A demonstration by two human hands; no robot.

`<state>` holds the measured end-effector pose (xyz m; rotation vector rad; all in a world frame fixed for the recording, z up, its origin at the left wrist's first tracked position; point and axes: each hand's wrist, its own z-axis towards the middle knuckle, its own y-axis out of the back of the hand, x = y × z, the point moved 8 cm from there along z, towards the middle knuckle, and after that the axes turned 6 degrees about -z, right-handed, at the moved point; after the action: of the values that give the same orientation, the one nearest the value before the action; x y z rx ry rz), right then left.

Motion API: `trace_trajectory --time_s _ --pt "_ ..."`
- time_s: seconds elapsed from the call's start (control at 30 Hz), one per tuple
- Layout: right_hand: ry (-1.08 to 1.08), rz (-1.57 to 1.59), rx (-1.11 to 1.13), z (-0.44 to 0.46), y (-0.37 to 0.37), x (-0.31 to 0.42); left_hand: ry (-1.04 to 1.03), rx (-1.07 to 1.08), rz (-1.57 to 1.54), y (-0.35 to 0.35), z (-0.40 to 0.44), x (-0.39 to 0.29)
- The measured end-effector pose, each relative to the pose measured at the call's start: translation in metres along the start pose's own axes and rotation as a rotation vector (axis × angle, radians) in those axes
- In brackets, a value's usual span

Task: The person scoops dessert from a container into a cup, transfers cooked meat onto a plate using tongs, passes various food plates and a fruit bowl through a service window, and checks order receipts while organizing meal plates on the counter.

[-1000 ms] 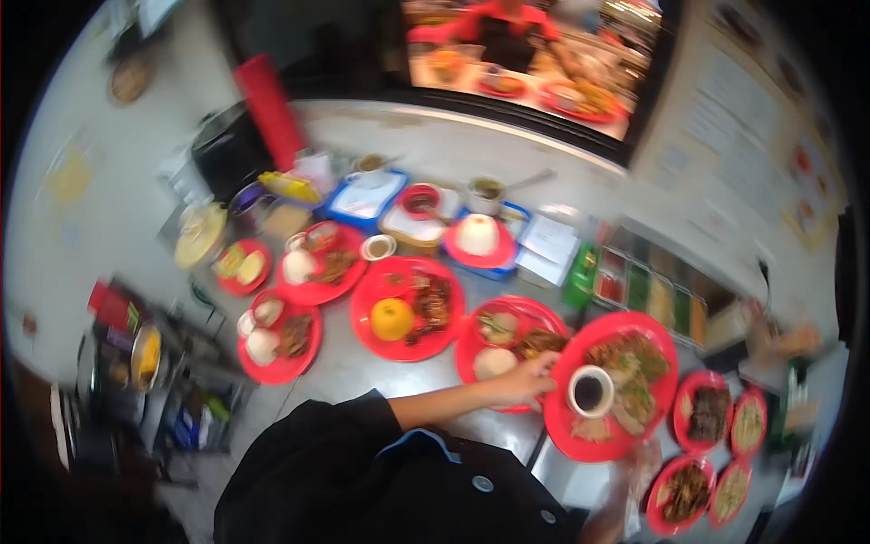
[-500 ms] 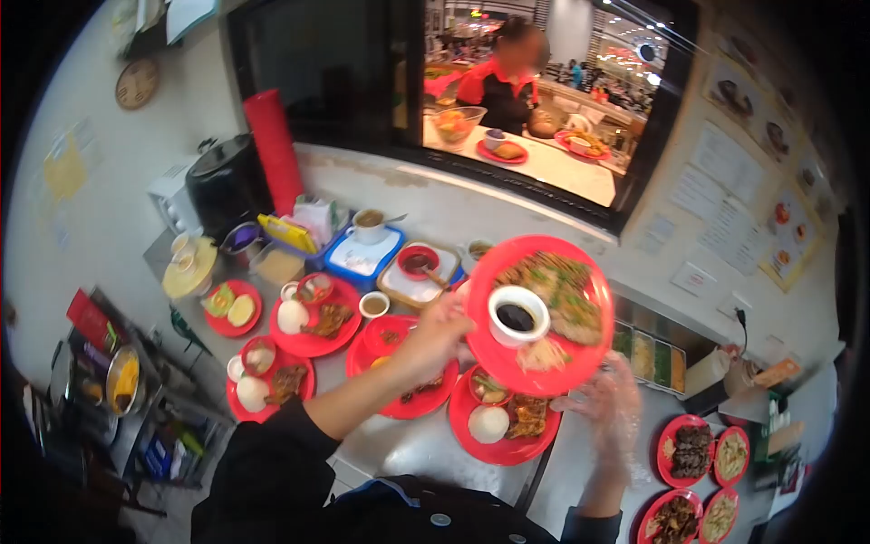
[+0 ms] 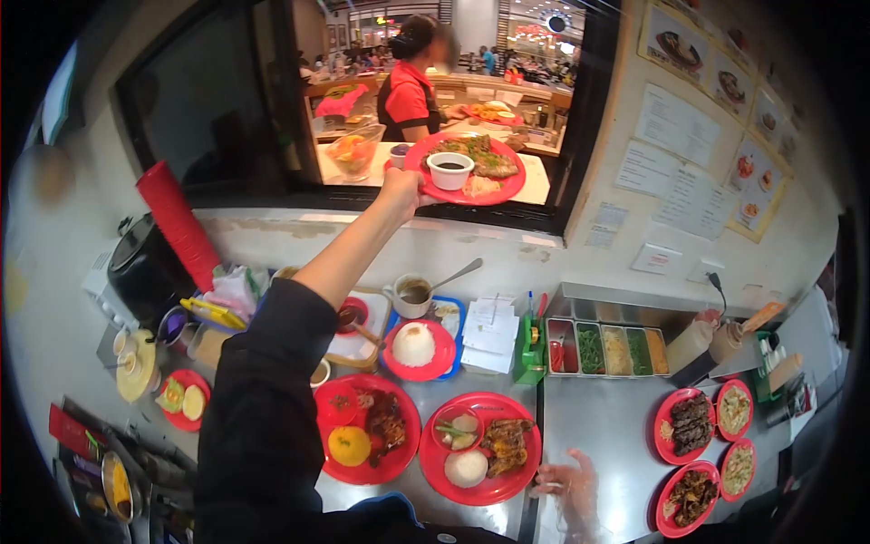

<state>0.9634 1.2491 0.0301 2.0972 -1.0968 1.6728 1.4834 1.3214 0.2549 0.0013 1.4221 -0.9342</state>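
Observation:
My left hand [image 3: 402, 192] grips the near left edge of a red plate [image 3: 480, 189] at the serving window. The plate bears grilled food, shredded garnish and a white cup of dark sauce [image 3: 449, 169]. Down at the counter, my right hand [image 3: 566, 482], in a clear glove, has its fingers apart and holds nothing. Just left of it lies a red plate with rice and grilled meat [image 3: 485, 480]. Beside that stands another red plate with yellow rice and meat [image 3: 381, 464], partly under my left arm.
Beyond the window [image 3: 417, 204] a co-worker in red and black [image 3: 408, 100] holds a plate. Ingredient trays [image 3: 604, 350] and several plates of meat [image 3: 693, 426] are on the right. A rice plate [image 3: 417, 352], papers [image 3: 490, 335] and a red plate stack [image 3: 178, 222] stand along the wall.
The plate with the sauce cup has moved up and away into the window in my left hand. My right hand has let go of it and dropped to the counter. The co-worker has turned sideways.

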Motion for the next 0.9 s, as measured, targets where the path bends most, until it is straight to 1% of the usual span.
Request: trace_trajectory --time_s 0.07,0.1,0.13,0.2,0.23,0.27,0.3,0.33,0.4,0.43,0.47,0.5,0.53,0.57,0.63,0.67,0.7,0.73,0.8,0.83,0.87,0.9 --pt "-0.094 -0.061 -0.162 -0.004 0.028 -0.016 0.017 -0.116 0.042 0.007 0.048 0.030" --pt "-0.093 -0.108 -0.198 -0.006 0.039 -0.022 -0.039 -0.232 0.098 0.004 0.059 0.037" --pt "-0.090 -0.101 -0.214 -0.006 0.050 -0.026 -0.030 -0.217 0.096 -0.002 0.075 0.047" --pt "-0.005 0.016 -0.148 -0.010 0.065 -0.030 0.006 -0.389 0.163 0.003 0.103 0.069" --pt "0.041 -0.131 -0.257 -0.022 0.077 -0.034 0.052 -0.356 0.109 0.007 0.125 0.091" --pt "0.150 -0.148 -0.261 -0.025 0.082 -0.025 0.105 -0.343 0.172 0.012 0.141 0.105" --pt "0.030 -0.075 -0.438 -0.025 0.111 -0.037 0.074 -0.357 0.171 0.020 0.163 0.121" --pt "-0.094 0.007 -0.619 -0.027 0.145 -0.055 0.177 -0.381 0.301 0.026 0.174 0.134" --pt "0.042 -0.080 -0.689 -0.041 0.198 -0.078 0.174 -0.246 0.316 0.044 0.223 0.170" --pt "0.049 -0.100 -0.759 -0.047 0.193 -0.057 0.190 -0.179 0.293 0.046 0.232 0.177" --pt "0.015 0.013 -0.810 -0.048 0.199 -0.053 0.212 -0.111 0.271 0.043 0.239 0.183" --pt "0.070 -0.003 -0.856 -0.048 0.201 -0.041 0.246 -0.057 0.248 0.035 0.242 0.192" --pt "0.053 -0.020 -0.880 -0.040 0.215 -0.037 0.279 -0.013 0.228 0.034 0.247 0.199" --pt "0.112 0.052 -0.950 -0.034 0.229 -0.036 0.307 0.030 0.203 0.032 0.252 0.201" --pt "0.194 0.178 -0.951 -0.016 0.243 -0.027 0.338 0.092 0.174 0.029 0.251 0.198" --pt "0.202 0.316 -0.937 -0.005 0.261 -0.038 0.337 0.106 0.161 0.030 0.246 0.189" --pt "0.247 0.414 -0.926 0.002 0.265 -0.038 0.374 -0.012 0.253 0.065 0.281 0.193" --pt "0.279 0.408 -0.864 0.013 0.279 -0.047 0.403 -0.134 0.349 0.088 0.300 0.196" --pt "0.412 0.391 -0.858 0.008 0.263 -0.028 0.523 -0.126 0.263 0.060 0.259 0.183" --pt "0.394 0.393 -0.850 0.005 0.255 -0.025 0.561 0.057 0.215 0.031 0.230 0.176" --pt "0.358 0.367 -0.796 0.006 0.245 -0.020 0.593 0.227 0.162 0.012 0.208 0.167" --pt "0.316 0.337 -0.731 0.007 0.233 -0.015 0.404 0.387 0.151 0.025 0.224 0.153"
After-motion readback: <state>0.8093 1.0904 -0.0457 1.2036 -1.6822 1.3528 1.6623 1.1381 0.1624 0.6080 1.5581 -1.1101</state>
